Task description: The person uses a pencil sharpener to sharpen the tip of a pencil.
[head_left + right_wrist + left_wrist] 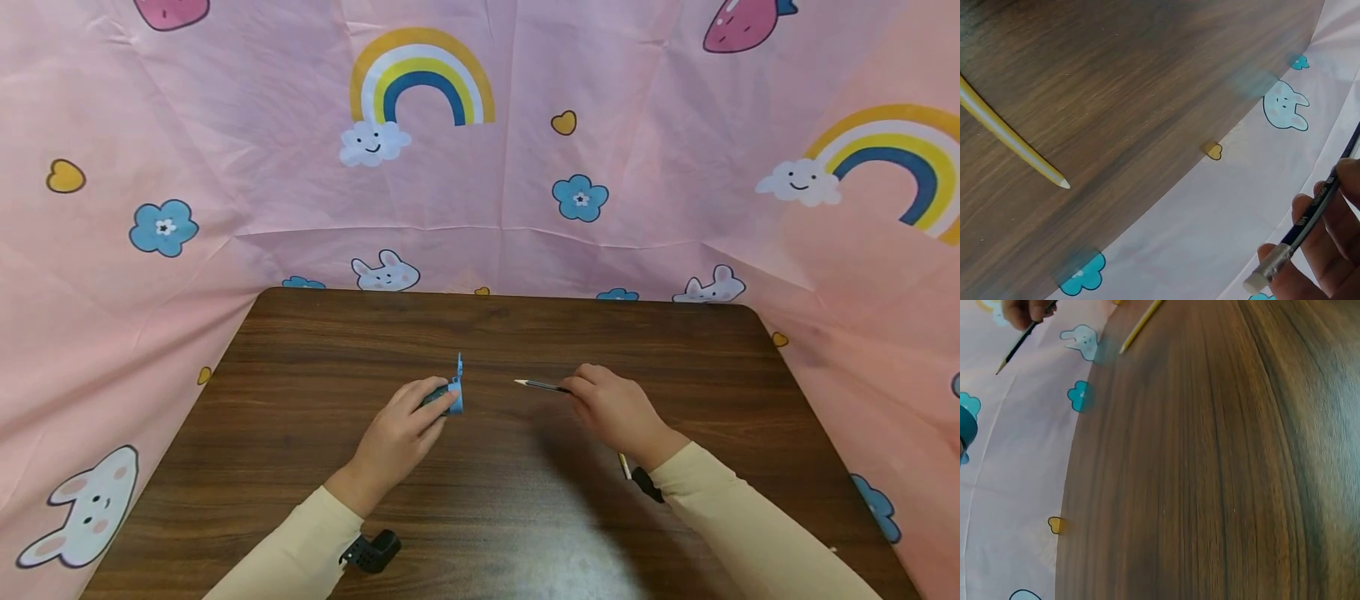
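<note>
Dark pencil (542, 386) looks to be up off the table (487, 517), pinched in the R hand (618, 412) w/ its tip aimed L, prob gripped well back so the point stays clear of the fingers; the eraser (1266, 273) end sticks out behind, per the R wrist view. Across a gap, the L hand (397, 437) has its fingers curled round a small blue-ended container (455, 404), lid (460, 365) flipped up. Seems held by the body b/c that leaves the lidded end free, facing the pencil tip. Yellow pencil (1016, 137) lies loose on the wood near the R hand, printed cloth (517, 167) behind everything btw.
</note>
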`<move>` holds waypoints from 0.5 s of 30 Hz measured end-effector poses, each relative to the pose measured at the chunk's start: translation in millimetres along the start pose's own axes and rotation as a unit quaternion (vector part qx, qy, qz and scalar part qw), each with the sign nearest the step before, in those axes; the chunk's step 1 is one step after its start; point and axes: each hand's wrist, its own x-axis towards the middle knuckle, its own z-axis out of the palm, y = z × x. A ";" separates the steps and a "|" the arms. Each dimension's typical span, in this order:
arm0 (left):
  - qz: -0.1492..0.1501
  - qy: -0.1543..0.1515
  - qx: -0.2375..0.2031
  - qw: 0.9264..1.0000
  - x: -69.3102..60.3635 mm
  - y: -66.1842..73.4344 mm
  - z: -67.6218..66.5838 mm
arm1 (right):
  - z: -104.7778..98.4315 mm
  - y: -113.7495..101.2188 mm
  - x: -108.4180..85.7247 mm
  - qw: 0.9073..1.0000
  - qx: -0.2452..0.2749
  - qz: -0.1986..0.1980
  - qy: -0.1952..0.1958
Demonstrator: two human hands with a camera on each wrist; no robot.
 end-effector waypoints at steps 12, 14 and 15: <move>0.049 0.001 0.004 0.999 -2.2 -5.0 0.5 | 1.7 -11.3 9.7 0.999 0.004 -0.037 -0.031; 0.049 0.001 0.001 0.999 -2.6 -5.3 0.5 | 1.1 -14.2 12.3 0.998 0.008 -0.048 -0.027; 0.048 0.001 -0.002 0.999 -2.8 -5.3 0.4 | 0.9 -15.5 13.5 0.998 0.009 -0.054 -0.024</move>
